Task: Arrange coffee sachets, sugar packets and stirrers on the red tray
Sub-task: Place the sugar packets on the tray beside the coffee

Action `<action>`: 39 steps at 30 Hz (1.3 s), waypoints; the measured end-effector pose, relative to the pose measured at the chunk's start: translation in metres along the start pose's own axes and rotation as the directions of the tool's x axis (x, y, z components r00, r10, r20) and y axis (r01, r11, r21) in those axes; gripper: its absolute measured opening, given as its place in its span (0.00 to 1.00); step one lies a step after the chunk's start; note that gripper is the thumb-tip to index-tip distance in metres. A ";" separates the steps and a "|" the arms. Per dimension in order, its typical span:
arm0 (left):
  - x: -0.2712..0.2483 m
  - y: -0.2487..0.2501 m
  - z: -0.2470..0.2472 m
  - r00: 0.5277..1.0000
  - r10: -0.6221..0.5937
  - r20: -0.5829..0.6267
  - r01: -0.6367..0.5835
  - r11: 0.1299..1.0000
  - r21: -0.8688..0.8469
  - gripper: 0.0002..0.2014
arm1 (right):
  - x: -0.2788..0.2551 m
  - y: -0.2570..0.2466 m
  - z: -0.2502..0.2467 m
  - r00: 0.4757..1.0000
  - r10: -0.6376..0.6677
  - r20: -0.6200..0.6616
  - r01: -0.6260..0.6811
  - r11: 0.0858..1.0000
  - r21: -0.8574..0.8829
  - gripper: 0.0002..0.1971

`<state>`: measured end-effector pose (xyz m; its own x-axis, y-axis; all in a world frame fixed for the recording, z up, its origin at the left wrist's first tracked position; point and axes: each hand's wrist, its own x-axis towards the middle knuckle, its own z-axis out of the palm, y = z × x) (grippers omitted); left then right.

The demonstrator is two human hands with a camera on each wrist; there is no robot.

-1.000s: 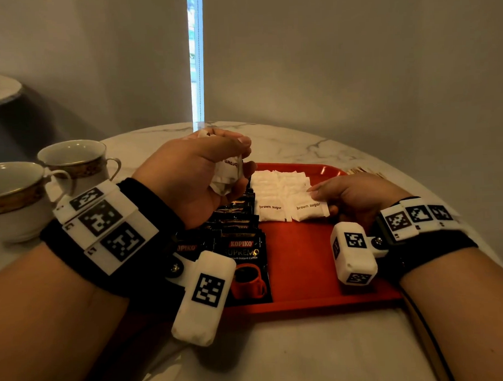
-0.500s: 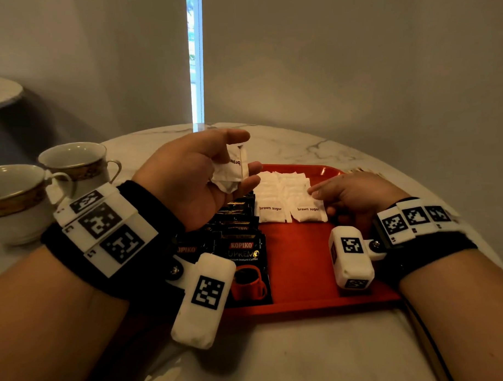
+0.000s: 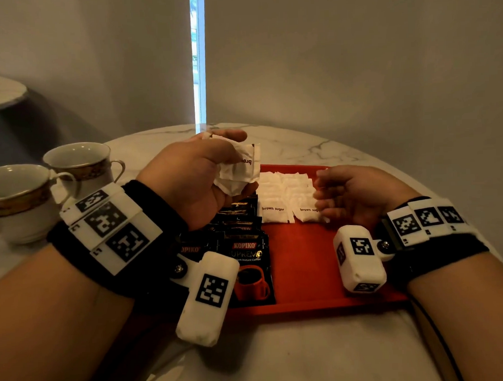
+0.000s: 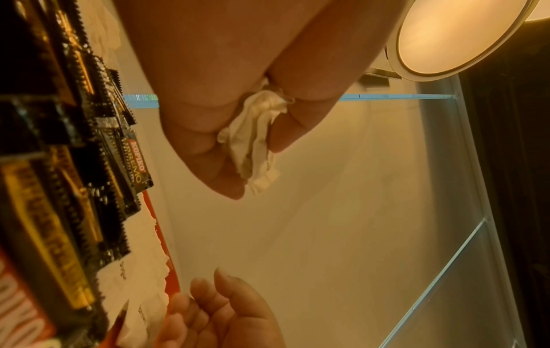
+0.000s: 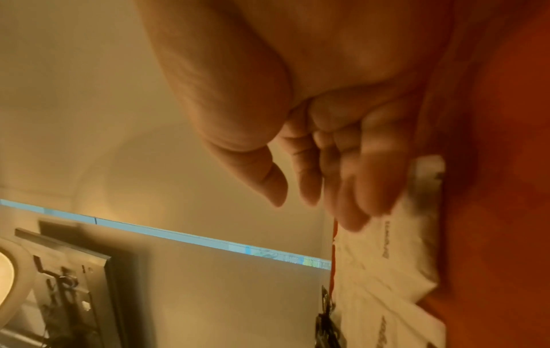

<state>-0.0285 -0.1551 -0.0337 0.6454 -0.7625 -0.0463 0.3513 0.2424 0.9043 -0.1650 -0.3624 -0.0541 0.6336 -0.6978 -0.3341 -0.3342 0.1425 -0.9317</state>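
— Several sugar packets point(image 3: 238, 169) bunched in our left hand point(image 3: 192, 175), fingers and thumb curled round them, held above the coffee sachets point(image 3: 240, 242). Why up there?

— We read it as a reserve: the left hand stocks, the right deals them out one by one. Left wrist view shows the crumpled white paper pinched between thumb and fingers point(image 4: 256, 141).

— Right hand point(image 3: 350, 195)?

— Fingers loosely bent, slightly apart, holding nothing. It sits low over the red tray point(image 3: 304, 274), fingertips at the right edge of the laid sugar rows point(image 3: 284, 195). The right wrist view is blurred, but nothing lies in the palm.

— Layout so far?

— Dark coffee sachets overlap in a column along the tray's left side; white sugar rows lie just beside them toward the far edge. The near right part of the tray is bare, probably kept for stirrers.

— Stirrers?

— We can't make them out.

— Anything else?

— Two cups point(image 3: 81, 165) stand on the marble tabletop point(image 3: 307, 353), left of the tray.

— Next?

— Likely the right hand takes a packet from the bunch.
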 end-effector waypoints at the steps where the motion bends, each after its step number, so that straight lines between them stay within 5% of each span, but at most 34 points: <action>1: 0.000 0.000 -0.001 1.000 0.003 0.005 -0.003 1.000 -0.010 0.15 | -0.002 -0.001 0.002 0.999 0.017 0.047 -0.017 1.000 0.005 0.11; 11: 0.001 -0.001 -0.001 0.999 0.029 0.028 -0.029 0.999 -0.021 0.11 | -0.006 -0.002 0.008 0.990 0.046 0.135 -0.037 0.997 -0.073 0.13; 15: -0.001 -0.002 0.000 0.996 0.030 0.079 -0.030 1.000 0.007 0.19 | -0.016 -0.006 0.012 0.973 -0.142 0.183 0.147 0.989 -0.011 0.12; 21: -0.002 -0.005 0.001 0.995 0.035 0.094 -0.044 0.995 0.091 0.24 | -0.045 -0.016 0.040 0.842 -0.378 0.385 0.342 0.926 0.162 0.14; 26: -0.001 -0.006 0.000 0.991 0.010 0.131 -0.028 0.990 0.137 0.26 | -0.051 -0.012 0.056 0.842 -0.426 0.330 0.405 0.904 0.134 0.17; 35: 0.001 -0.006 -0.001 0.997 -0.008 0.072 0.000 0.994 0.110 0.04 | -0.048 -0.013 0.055 0.865 -0.442 0.238 0.384 0.888 0.253 0.12; 39: 0.000 -0.005 -0.001 0.997 0.005 0.076 -0.017 0.987 0.161 0.12 | -0.045 -0.012 0.056 0.848 -0.501 0.173 0.413 0.829 0.377 0.15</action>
<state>-0.0297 -0.1553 -0.0390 0.5938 -0.8045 -0.0097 0.2269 0.1558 0.9614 -0.1510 -0.2935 -0.0354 0.8252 -0.5422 0.1584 0.2476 0.0951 -0.9642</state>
